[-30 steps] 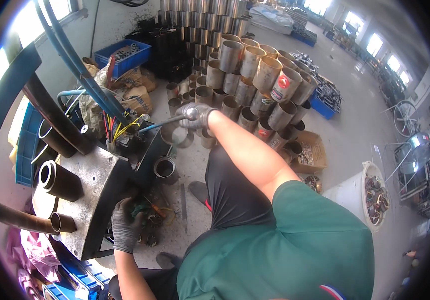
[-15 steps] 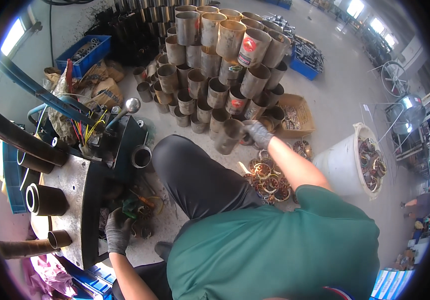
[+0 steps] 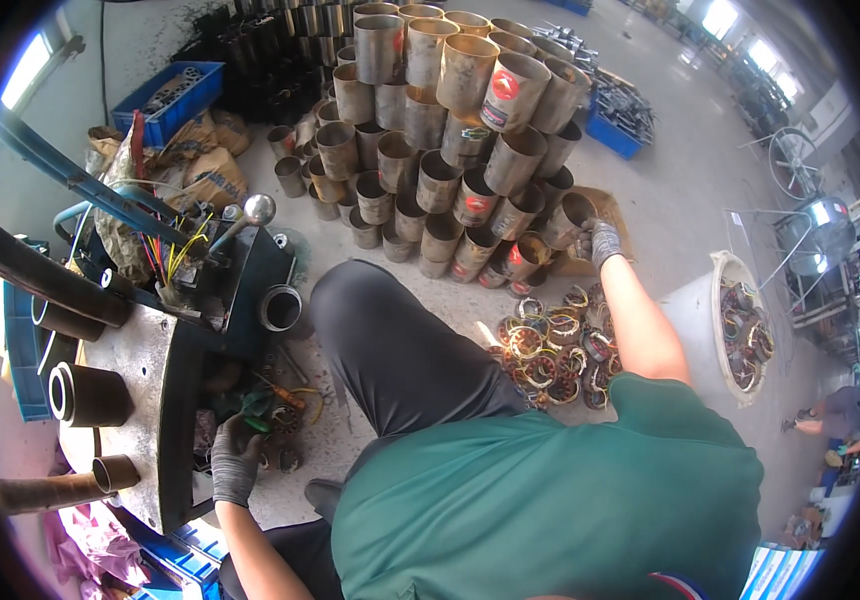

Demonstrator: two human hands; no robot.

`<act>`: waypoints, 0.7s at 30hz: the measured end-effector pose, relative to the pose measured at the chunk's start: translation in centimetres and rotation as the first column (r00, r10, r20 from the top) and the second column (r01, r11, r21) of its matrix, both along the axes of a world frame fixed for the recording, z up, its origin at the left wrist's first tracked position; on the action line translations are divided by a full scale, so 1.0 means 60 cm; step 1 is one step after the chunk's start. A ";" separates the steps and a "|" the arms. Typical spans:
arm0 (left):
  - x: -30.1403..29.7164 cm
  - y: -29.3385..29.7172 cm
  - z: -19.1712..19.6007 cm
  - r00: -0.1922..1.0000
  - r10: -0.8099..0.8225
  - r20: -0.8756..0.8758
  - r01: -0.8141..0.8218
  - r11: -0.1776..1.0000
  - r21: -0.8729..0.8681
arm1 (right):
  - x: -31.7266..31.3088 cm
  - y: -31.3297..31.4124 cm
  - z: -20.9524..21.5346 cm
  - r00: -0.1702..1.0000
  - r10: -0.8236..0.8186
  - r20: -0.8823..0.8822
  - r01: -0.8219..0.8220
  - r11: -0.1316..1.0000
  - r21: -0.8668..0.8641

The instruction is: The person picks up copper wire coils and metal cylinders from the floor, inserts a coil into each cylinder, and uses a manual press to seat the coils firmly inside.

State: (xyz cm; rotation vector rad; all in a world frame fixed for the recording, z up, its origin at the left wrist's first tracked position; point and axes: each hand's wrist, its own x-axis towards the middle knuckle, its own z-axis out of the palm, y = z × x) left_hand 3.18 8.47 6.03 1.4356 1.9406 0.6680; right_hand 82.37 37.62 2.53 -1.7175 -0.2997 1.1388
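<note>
My right hand point(image 3: 602, 241), in a grey glove, reaches far out to the right end of a pile of metal cylinders point(image 3: 450, 130). Its fingers curl on the rim of the end cylinder point(image 3: 568, 214), which lies on its side. My gloved left hand point(image 3: 235, 458) is low beside the grey steel machine plate point(image 3: 155, 400). Its fingers are bent next to a green-and-copper wire bundle point(image 3: 268, 408); whether they grip it is hidden. My dark trouser leg point(image 3: 390, 350) lies between the two hands.
Copper-wound rings point(image 3: 550, 345) lie on the floor below my right arm. A white tub point(image 3: 710, 330) holding more rings stands to the right. The machine has a ball-topped lever point(image 3: 258, 209), coloured wires and steel tubes point(image 3: 85, 393). Blue crates point(image 3: 165, 95) sit behind; another person point(image 3: 835, 412) crouches far right.
My right hand left the machine's ball-topped lever and swung right, across the ring heap, to the end cylinder of the pile. My left hand stayed by the machine plate.
</note>
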 end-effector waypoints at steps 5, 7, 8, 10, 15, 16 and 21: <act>-0.003 -0.004 0.001 0.998 -0.022 -0.054 0.021 0.999 -0.028 | -0.030 0.021 -0.038 0.995 -0.093 0.021 0.094 0.996 -0.013; -0.006 -0.005 -0.005 0.999 -0.013 -0.044 0.012 1.000 -0.029 | -0.051 0.023 -0.031 0.993 -0.112 0.044 0.112 0.993 -0.018; -0.007 -0.006 -0.006 0.999 -0.008 -0.040 0.007 1.000 -0.030 | -0.061 0.022 -0.028 0.992 -0.115 0.051 0.116 0.993 -0.002; 0.003 0.002 0.006 0.993 -0.045 -0.105 0.044 0.999 -0.015 | -0.051 0.020 -0.032 0.992 -0.128 0.019 0.127 0.991 0.038; 0.001 0.002 0.000 0.997 -0.029 -0.075 0.028 1.000 -0.007 | -0.075 0.005 -0.047 0.989 -0.149 -0.012 0.149 0.982 0.120; 0.004 0.004 0.003 0.998 -0.029 -0.056 0.029 1.000 -0.003 | -0.090 -0.005 -0.054 0.981 -0.194 -0.024 0.195 0.968 0.157; 0.021 0.013 0.035 0.999 -0.023 -0.031 0.024 0.999 0.026 | -0.206 -0.071 -0.088 0.965 -0.258 -0.045 0.261 0.952 0.162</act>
